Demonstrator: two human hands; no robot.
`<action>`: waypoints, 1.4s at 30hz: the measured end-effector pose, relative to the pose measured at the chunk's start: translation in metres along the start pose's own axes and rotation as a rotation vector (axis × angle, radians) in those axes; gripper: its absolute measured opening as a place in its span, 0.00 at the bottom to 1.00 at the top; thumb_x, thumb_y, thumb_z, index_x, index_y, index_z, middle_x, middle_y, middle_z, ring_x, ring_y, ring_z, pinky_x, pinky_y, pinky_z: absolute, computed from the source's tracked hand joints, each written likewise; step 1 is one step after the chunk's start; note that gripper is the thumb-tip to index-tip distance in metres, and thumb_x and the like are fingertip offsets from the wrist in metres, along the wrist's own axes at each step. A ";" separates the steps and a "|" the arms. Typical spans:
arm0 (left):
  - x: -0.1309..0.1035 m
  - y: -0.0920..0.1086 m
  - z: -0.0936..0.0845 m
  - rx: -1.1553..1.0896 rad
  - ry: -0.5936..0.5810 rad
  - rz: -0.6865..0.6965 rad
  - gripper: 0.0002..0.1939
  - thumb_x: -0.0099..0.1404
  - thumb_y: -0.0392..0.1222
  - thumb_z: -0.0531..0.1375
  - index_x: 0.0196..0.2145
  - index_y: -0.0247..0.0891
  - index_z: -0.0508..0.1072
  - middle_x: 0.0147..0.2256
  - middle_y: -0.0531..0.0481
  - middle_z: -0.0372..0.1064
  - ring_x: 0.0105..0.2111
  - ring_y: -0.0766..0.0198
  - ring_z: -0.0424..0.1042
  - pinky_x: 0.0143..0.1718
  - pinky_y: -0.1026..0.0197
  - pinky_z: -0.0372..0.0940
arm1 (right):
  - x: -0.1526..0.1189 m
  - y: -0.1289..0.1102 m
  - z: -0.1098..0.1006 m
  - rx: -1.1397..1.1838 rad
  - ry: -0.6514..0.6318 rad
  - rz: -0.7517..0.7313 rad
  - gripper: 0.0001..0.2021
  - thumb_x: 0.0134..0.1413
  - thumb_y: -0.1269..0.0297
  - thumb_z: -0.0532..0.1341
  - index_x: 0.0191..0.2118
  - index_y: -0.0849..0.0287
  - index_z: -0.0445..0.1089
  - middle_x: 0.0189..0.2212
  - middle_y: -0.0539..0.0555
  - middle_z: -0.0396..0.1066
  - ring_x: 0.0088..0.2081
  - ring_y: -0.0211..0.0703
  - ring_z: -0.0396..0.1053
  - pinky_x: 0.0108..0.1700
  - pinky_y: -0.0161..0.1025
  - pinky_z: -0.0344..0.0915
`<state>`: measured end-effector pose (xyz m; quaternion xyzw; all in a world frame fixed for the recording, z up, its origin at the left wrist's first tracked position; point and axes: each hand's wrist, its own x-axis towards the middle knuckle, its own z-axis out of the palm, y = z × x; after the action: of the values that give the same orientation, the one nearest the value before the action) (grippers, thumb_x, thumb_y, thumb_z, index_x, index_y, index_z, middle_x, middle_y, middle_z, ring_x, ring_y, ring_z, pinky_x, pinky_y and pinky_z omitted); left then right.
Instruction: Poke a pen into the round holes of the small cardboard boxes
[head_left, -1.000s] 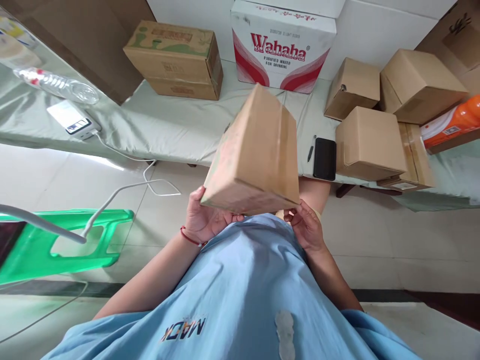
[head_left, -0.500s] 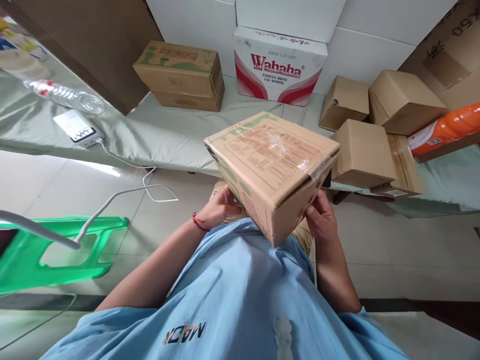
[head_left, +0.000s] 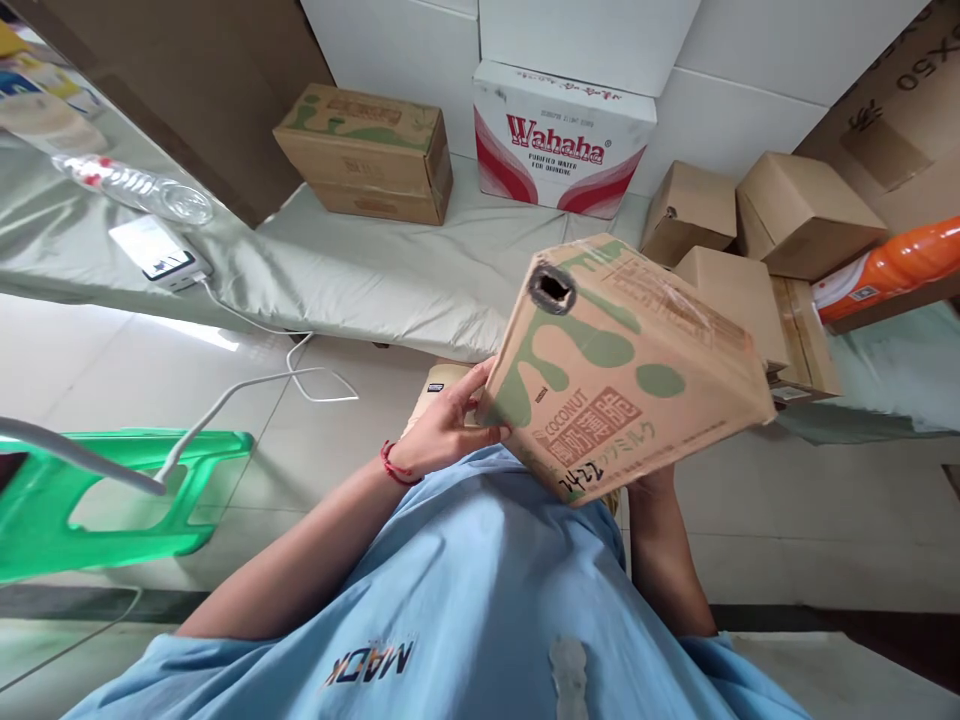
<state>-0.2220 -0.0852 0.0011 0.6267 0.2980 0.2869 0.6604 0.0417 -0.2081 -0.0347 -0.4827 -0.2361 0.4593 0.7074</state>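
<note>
A brown cardboard box [head_left: 600,370] with green blotches, the word COCONUT and handwritten black digits is held tilted in front of my blue shirt. One corner of its printed face has a dark-ringed hole. My left hand [head_left: 457,425], with a red cord at the wrist, grips the box's lower left edge between thumb and fingers. Beneath the right part of the box is my right hand [head_left: 651,484]; its fingers are hidden behind the cardboard, and it appears to support the box from below.
On the cloth-covered surface [head_left: 360,265] stand a similar green-marked carton [head_left: 367,150], a white Wahaha carton [head_left: 559,140] and several plain boxes [head_left: 810,215]. An orange wrapped object [head_left: 892,265] lies right. Left are a plastic bottle [head_left: 135,190], a white power bank [head_left: 161,250] with a cable, and a green stool [head_left: 135,545].
The box has been turned and shifted right, so its printed side with the hole now faces me instead of its taped top. My right fingers have gone out of sight behind it.
</note>
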 end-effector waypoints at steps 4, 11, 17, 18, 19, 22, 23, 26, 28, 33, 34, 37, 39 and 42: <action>-0.004 0.011 0.001 -0.020 0.076 -0.012 0.41 0.59 0.50 0.78 0.68 0.47 0.73 0.67 0.43 0.70 0.64 0.41 0.72 0.59 0.50 0.75 | 0.008 0.017 -0.008 -0.044 -0.025 0.076 0.35 0.53 0.34 0.72 0.62 0.45 0.75 0.63 0.55 0.77 0.67 0.62 0.71 0.63 0.63 0.75; 0.006 0.028 -0.014 0.191 0.410 0.006 0.36 0.62 0.62 0.74 0.61 0.39 0.77 0.59 0.42 0.77 0.60 0.45 0.74 0.52 0.54 0.78 | 0.047 0.045 0.011 -0.340 -0.107 0.206 0.29 0.57 0.32 0.66 0.47 0.54 0.80 0.42 0.57 0.85 0.51 0.61 0.81 0.50 0.54 0.80; 0.002 0.029 -0.011 0.489 0.475 0.106 0.34 0.63 0.62 0.72 0.59 0.40 0.74 0.52 0.42 0.75 0.44 0.58 0.76 0.32 0.62 0.76 | 0.078 0.036 0.024 -0.555 -0.172 0.064 0.29 0.56 0.34 0.65 0.49 0.55 0.80 0.48 0.58 0.85 0.54 0.58 0.79 0.57 0.53 0.76; 0.001 0.027 -0.010 0.525 0.457 0.129 0.33 0.64 0.61 0.72 0.59 0.40 0.74 0.53 0.42 0.74 0.45 0.58 0.76 0.32 0.62 0.77 | 0.082 0.032 0.023 -0.591 -0.181 0.062 0.28 0.56 0.36 0.66 0.49 0.56 0.81 0.47 0.58 0.85 0.53 0.58 0.80 0.57 0.53 0.76; 0.002 0.025 -0.011 0.564 0.439 0.151 0.31 0.66 0.59 0.71 0.60 0.41 0.73 0.54 0.42 0.74 0.46 0.57 0.76 0.33 0.62 0.78 | 0.086 0.026 0.022 -0.653 -0.195 0.060 0.26 0.58 0.39 0.65 0.48 0.56 0.81 0.45 0.58 0.85 0.51 0.58 0.80 0.55 0.52 0.76; 0.006 0.015 -0.015 0.678 0.393 0.233 0.29 0.69 0.52 0.70 0.64 0.45 0.68 0.58 0.41 0.71 0.50 0.56 0.76 0.35 0.61 0.79 | 0.099 0.003 0.016 -0.971 -0.206 0.037 0.22 0.66 0.46 0.58 0.47 0.57 0.81 0.41 0.57 0.85 0.45 0.54 0.81 0.48 0.44 0.74; 0.008 0.011 -0.017 0.703 0.385 0.279 0.31 0.70 0.50 0.70 0.66 0.46 0.66 0.60 0.39 0.70 0.52 0.55 0.76 0.35 0.61 0.78 | 0.104 -0.006 0.014 -1.099 -0.172 0.011 0.22 0.68 0.47 0.56 0.47 0.57 0.81 0.40 0.57 0.85 0.43 0.52 0.81 0.46 0.42 0.72; 0.015 0.003 -0.021 0.798 0.410 0.460 0.36 0.70 0.53 0.71 0.69 0.46 0.63 0.63 0.34 0.67 0.55 0.50 0.74 0.37 0.57 0.79 | 0.125 -0.035 0.009 -1.476 0.020 -0.086 0.20 0.71 0.51 0.55 0.45 0.57 0.81 0.40 0.60 0.84 0.43 0.52 0.80 0.45 0.41 0.70; 0.022 0.004 -0.023 0.903 0.443 0.581 0.32 0.71 0.56 0.68 0.66 0.42 0.67 0.62 0.32 0.68 0.56 0.45 0.73 0.46 0.46 0.78 | 0.140 -0.051 0.011 -1.725 0.086 -0.052 0.18 0.72 0.53 0.55 0.46 0.57 0.80 0.43 0.62 0.84 0.45 0.54 0.81 0.46 0.42 0.69; 0.046 0.020 -0.035 0.883 0.329 0.732 0.18 0.79 0.53 0.57 0.53 0.36 0.75 0.54 0.35 0.77 0.65 0.40 0.69 0.64 0.38 0.67 | 0.170 -0.060 0.038 -2.145 -0.006 0.289 0.23 0.75 0.50 0.52 0.50 0.58 0.82 0.45 0.69 0.83 0.48 0.62 0.82 0.46 0.48 0.71; 0.052 0.024 -0.038 0.850 0.292 0.742 0.17 0.79 0.52 0.56 0.52 0.37 0.75 0.52 0.37 0.79 0.66 0.42 0.68 0.67 0.39 0.65 | 0.174 -0.059 0.046 -2.171 -0.021 0.333 0.23 0.75 0.51 0.52 0.50 0.59 0.82 0.46 0.71 0.83 0.50 0.64 0.82 0.47 0.49 0.71; 0.072 0.034 -0.045 0.783 0.211 0.744 0.15 0.79 0.50 0.57 0.50 0.37 0.76 0.51 0.42 0.82 0.68 0.46 0.69 0.74 0.40 0.55 | 0.183 -0.056 0.067 -2.156 -0.021 0.425 0.21 0.73 0.56 0.55 0.51 0.63 0.82 0.49 0.75 0.81 0.53 0.67 0.81 0.48 0.50 0.72; 0.082 0.036 -0.044 0.742 0.135 0.732 0.13 0.79 0.48 0.59 0.49 0.37 0.77 0.51 0.43 0.83 0.67 0.49 0.71 0.76 0.43 0.53 | 0.189 -0.055 0.077 -2.123 0.002 0.449 0.19 0.71 0.59 0.57 0.49 0.63 0.82 0.49 0.75 0.82 0.52 0.67 0.82 0.47 0.48 0.71; 0.089 0.034 -0.032 0.693 0.043 0.688 0.11 0.78 0.42 0.58 0.49 0.35 0.78 0.54 0.43 0.82 0.61 0.56 0.76 0.72 0.50 0.58 | 0.196 -0.056 0.078 -2.101 0.010 0.449 0.14 0.66 0.60 0.60 0.45 0.60 0.83 0.46 0.71 0.83 0.48 0.63 0.82 0.41 0.45 0.69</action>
<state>-0.1885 0.0044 0.0305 0.8657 0.1651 0.3852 0.2736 0.0960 -0.0057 0.0268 -0.8834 -0.4157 0.1439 -0.1614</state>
